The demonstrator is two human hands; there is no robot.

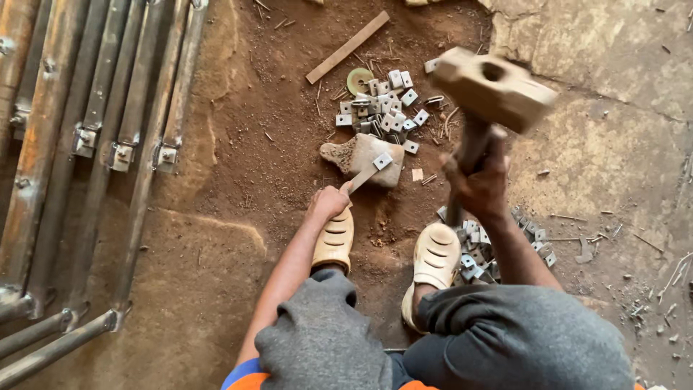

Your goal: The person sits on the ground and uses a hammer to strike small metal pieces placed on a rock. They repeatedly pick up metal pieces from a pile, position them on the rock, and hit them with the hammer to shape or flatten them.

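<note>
Bare reddish-brown dirt floor (238,159), going to cracked pale concrete (621,130) on the right. Landmark: grey flat block of stone or metal (357,155), mid-frame, w/ one small square metal plate (382,160) on top. Just behind the block: heap of small square metal plates (382,108), a round greenish washer (359,80) at its far edge, a flat wooden strip (347,47) beyond. Right & nearer of the block: second heap of metal plates (480,249). Well left of the block: long rusty steel tubes w/ welded brackets (94,144), lying side by side. Metal scraps (585,251) far right.
</note>
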